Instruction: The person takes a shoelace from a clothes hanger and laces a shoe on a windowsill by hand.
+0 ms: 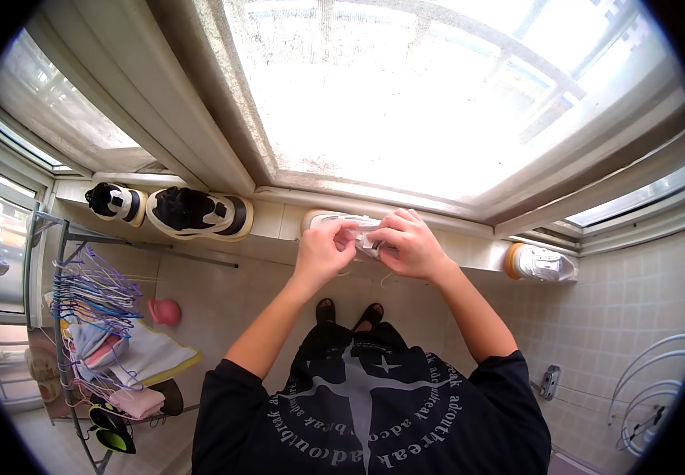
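Note:
A white shoe (pixel 323 216) lies on the tiled window ledge (pixel 270 222), in front of me, partly covered by both hands. My left hand (pixel 329 246) is at the shoe's left part, thumb and fingers pinched together at its laces. My right hand (pixel 407 243) is over the right part, its fingers curled and closed on the laces too. A thin loose lace end hangs below the hands. How the laces run between the fingers is too small to tell.
Black-and-white shoes (pixel 198 214) stand left on the ledge, another white shoe (pixel 542 263) right. A rack with hangers (pixel 97 289) and cloths is at the left, near a pink watering can (pixel 166 311). White hoses (pixel 650 388) hang at the right.

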Demonstrator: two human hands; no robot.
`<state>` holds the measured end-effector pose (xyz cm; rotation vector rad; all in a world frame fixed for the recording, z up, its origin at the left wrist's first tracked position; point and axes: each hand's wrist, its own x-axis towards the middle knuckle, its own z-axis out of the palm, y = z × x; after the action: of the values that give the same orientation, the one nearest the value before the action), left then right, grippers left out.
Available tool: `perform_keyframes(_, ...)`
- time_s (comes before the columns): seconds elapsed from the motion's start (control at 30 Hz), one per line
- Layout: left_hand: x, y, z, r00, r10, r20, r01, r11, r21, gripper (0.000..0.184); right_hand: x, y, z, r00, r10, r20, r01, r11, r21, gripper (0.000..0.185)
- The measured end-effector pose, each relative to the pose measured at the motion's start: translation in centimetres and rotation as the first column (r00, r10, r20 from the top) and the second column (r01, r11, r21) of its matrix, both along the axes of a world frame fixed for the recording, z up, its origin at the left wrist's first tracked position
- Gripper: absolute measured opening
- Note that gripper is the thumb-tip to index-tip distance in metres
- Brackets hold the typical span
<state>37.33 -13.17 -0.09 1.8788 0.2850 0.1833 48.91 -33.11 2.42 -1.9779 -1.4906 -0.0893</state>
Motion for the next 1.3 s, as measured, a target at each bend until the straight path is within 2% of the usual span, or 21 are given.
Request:
perform_keyframes(0.07,0.1,-0.3,-0.7,0.991,0.043,0.13,-0.057,0.993,0.105,0.025,-0.3,0.0,0.6,1.0,-0.013,-0.024,0.012,0.999,-0.035,0.024)
perform_keyframes(0.2,0.1,-0.4,-0.9,0.991,0.024,0.132,-0.041,0.991,0.125,0.022,-0.4,0.1,1.9,0.999,-0.053,0.013,0.054,0.983,-0.177,0.021)
perform_keyframes(0.3,-0.1,-0.6,-1.0,0.991,0.018,0.13,-0.035,0.991,0.129,0.022,0.5,0.9,0.7,0.981,-0.047,0.186,0.086,0.974,-0.208,0.015)
perform_keyframes(0.43,-0.1,-1.0,-1.6,0.985,0.037,0.166,-0.055,0.993,0.105,0.022,1.2,2.2,0.9,0.951,0.045,0.306,0.052,0.952,-0.301,0.003)
perform_keyframes(0.6,0.2,-1.5,-2.8,0.967,0.091,0.239,-0.121,0.986,0.114,0.019,1.4,3.5,1.9,0.913,0.119,0.39,0.035,0.93,-0.366,0.014)
perform_keyframes(0.7,0.2,-1.8,-2.8,0.957,0.113,0.268,-0.152,0.98,0.13,0.018,1.5,3.5,2.1,0.91,0.147,0.388,-0.002,0.937,-0.35,0.014)
perform_keyframes(1.0,0.5,-2.0,-3.3,0.959,0.117,0.259,-0.171,0.965,0.197,0.015,1.9,3.1,-0.1,0.924,0.084,0.373,0.002,0.974,-0.226,0.012)
perform_keyframes(1.03,0.5,-1.9,-3.1,0.966,0.106,0.238,-0.152,0.971,0.187,0.015,1.8,2.5,-0.1,0.945,0.05,0.322,0.012,0.982,-0.186,0.008)
perform_keyframes(1.1,0.5,-1.6,-2.7,0.977,0.085,0.197,-0.121,0.977,0.178,0.015,1.3,1.0,0.2,0.976,-0.016,0.215,0.039,0.994,-0.105,0.017)
perform_keyframes(1.2,0.3,-1.2,-2.6,0.986,0.078,0.148,-0.103,0.979,0.173,0.015,0.5,-0.7,0.9,0.954,-0.069,0.293,0.114,0.984,-0.138,0.019)
perform_keyframes(1.3,0.6,-1.2,-2.6,0.991,0.059,0.119,-0.078,0.984,0.16,0.016,0.1,-0.9,0.3,0.919,-0.133,0.372,0.172,0.982,-0.076,0.015)
